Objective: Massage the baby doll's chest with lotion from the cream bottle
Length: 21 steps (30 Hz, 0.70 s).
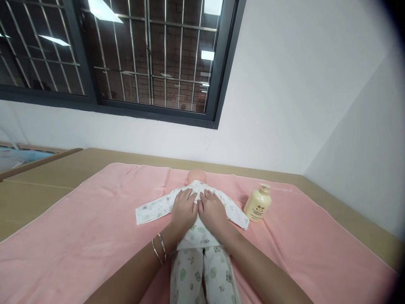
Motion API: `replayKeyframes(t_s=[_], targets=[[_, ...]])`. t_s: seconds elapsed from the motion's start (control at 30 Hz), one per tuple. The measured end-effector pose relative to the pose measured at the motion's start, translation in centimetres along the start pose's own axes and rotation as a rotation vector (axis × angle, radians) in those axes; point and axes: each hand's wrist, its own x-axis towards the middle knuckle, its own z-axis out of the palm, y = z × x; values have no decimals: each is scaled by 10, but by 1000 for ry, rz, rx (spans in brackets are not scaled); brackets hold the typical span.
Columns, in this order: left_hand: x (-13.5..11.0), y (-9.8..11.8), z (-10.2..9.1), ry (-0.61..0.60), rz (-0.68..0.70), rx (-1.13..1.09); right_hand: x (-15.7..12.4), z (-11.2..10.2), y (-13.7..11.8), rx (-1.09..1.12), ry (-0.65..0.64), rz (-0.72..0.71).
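A baby doll (196,174) lies on its back in the middle of a pink towel (95,219), dressed in a white printed top and trousers (202,274). My left hand (183,209) rests flat on the doll's chest, fingers stretched toward the head. My right hand (213,210) lies flat beside it on the chest, fingers likewise extended. The two hands touch side by side. The doll's sleeves (152,211) spread out to both sides. My left wrist wears two thin bangles (159,249).
A cream pump bottle (257,203) lies on the towel just right of the doll's right-hand sleeve. The towel covers a tan surface (38,185) set against a white wall. A barred window (126,55) is above, and a wooden rail (38,160) is at far left.
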Motion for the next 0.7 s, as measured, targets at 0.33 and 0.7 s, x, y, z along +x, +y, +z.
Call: replayKeyframes(t_s=[0.33, 0.7], targets=[[1, -2, 10, -36, -182, -104, 13, 4, 17, 163, -10, 105], [1, -4, 6, -90, -108, -96, 7, 10, 1, 143, -1, 47]])
